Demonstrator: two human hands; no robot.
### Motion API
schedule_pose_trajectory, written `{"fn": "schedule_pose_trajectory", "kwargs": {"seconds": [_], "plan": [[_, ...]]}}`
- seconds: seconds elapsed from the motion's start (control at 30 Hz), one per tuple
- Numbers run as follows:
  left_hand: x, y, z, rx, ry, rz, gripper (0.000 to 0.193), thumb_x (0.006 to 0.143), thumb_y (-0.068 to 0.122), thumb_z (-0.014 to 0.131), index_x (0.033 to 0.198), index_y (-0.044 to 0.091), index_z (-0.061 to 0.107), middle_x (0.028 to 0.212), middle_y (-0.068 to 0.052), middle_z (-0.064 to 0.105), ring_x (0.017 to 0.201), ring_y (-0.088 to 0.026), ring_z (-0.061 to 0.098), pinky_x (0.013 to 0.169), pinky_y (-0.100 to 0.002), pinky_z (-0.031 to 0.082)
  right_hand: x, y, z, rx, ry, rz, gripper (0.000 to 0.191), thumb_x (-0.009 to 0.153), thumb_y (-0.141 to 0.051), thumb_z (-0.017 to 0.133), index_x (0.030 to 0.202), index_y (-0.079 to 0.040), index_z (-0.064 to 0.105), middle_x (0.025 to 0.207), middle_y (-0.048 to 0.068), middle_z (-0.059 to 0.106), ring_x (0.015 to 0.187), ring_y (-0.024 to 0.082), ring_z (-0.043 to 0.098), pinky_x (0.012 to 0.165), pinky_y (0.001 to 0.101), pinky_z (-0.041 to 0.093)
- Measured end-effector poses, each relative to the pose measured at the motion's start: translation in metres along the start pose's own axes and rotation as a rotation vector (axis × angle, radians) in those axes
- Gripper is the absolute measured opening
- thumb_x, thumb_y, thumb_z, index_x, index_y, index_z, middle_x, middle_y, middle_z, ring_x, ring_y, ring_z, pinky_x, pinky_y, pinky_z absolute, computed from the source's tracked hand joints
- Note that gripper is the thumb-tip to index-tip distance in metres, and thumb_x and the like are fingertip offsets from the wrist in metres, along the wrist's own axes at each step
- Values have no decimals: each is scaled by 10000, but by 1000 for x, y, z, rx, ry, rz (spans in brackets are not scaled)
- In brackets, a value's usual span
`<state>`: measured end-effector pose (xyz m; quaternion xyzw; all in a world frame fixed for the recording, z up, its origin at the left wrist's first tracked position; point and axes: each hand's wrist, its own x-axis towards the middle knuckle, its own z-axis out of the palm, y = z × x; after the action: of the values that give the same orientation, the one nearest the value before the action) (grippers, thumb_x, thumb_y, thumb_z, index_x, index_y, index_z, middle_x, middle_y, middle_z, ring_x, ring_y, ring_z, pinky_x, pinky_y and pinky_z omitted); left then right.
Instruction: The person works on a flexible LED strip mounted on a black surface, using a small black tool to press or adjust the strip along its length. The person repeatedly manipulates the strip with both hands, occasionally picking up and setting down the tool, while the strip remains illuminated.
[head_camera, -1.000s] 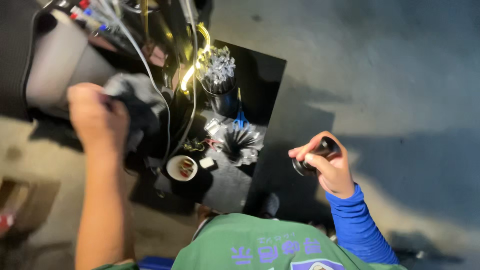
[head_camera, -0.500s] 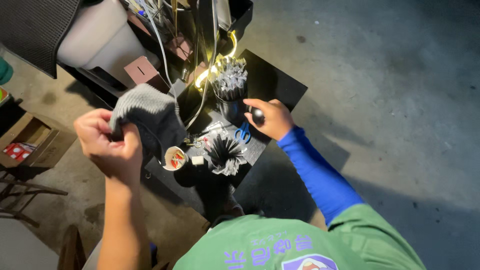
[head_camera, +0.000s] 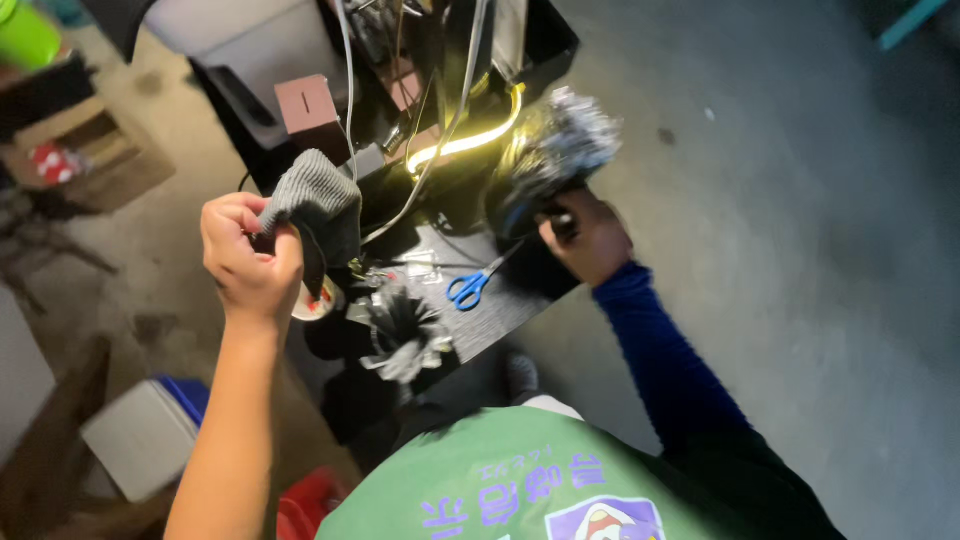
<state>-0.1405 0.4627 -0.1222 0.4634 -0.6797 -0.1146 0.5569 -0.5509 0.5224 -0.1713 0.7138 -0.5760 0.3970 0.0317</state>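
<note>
Left hand (head_camera: 250, 262) is pinching a grey ribbed knit cloth (head_camera: 318, 205), holding it up over the black table's (head_camera: 510, 305) left edge. Right hand (head_camera: 590, 238) is gripping a dark, blurred bristly bundle (head_camera: 555, 150) near the far right corner. Blue-handled scissors (head_camera: 470, 288) are lying flat between them. Bare concrete floor (head_camera: 780, 250) is giving open room on the right; boxes are crowding the left.

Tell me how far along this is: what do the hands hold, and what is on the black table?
In hand: the left hand pinches a grey knitted cloth, and the right hand grips a dark holder of silvery bristly pieces at the table edge. Seemingly set down: a second bristly silver bundle and blue-handled scissors lie on the black table. What is finished or left cannot be told.
</note>
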Motion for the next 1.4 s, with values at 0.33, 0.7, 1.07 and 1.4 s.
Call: {"fn": "schedule_pose_trajectory", "kwargs": {"seconds": [0.33,0.7,1.07,1.4], "plan": [[-30,57,-4,6,389,122,242,969,-123,563,1103,-14,394,1212,-121,525,1042,-194,540,987,-293,470,61,162,34,81,-80,-13,308,915,-252,838,1112,-93,662,921,170,722,846,388,708,747,452,569],[-80,144,-20,198,572,-81,292,886,-75,661,1126,6,515,1151,-116,592,1048,-215,604,931,-317,510,74,154,48,279,-70,-111,521,944,-152,839,1364,-67,544,994,156,691,832,323,708,734,392,569],[-64,197,170,-104,-170,-358,435,747,13,813,1099,64,563,1084,-92,646,1024,-262,657,889,-357,550,11,66,-26,1461,-911,455,620,828,-8,790,1399,-19,550,725,39,668,586,145,640,554,296,537],[-82,188,42,103,38,-226,833,680,310,968,1207,79,366,1416,-98,499,1343,-226,542,1158,-365,465,33,168,-4,246,-801,345,578,785,-411,817,1165,10,706,830,145,737,655,247,705,673,354,562]]}}
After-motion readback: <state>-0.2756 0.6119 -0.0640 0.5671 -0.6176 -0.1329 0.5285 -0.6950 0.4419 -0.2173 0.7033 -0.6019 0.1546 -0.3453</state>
